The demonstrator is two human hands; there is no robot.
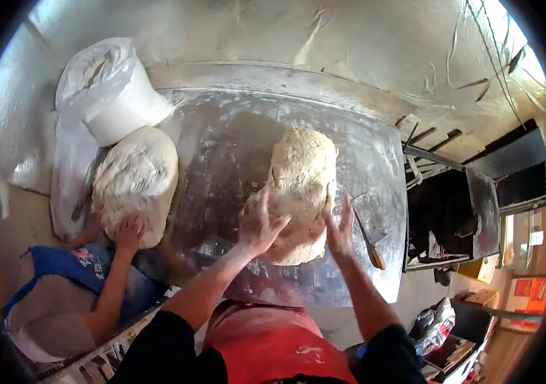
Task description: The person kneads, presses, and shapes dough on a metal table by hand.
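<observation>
A long slab of pale dough (303, 185) lies on a floury metal work table (221, 173) in front of me. My left hand (261, 224) rests against its left side, fingers spread and thumb pointing over the dough. On the opposite side, my right hand (341, 232) has its fingers stretched out along the dough's edge. Both hands touch the near half of the slab. Just right of my right hand lies a tool with a wooden handle (376, 257) and a thin metal part; its exact kind is unclear.
At the left, another person's hands (129, 232) press on a second mass of dough (137, 179). Behind it stands a white bag-lined tub (119, 96). A raised board (273, 75) runs along the table's back. A dark open metal cabinet (442, 211) stands to the right.
</observation>
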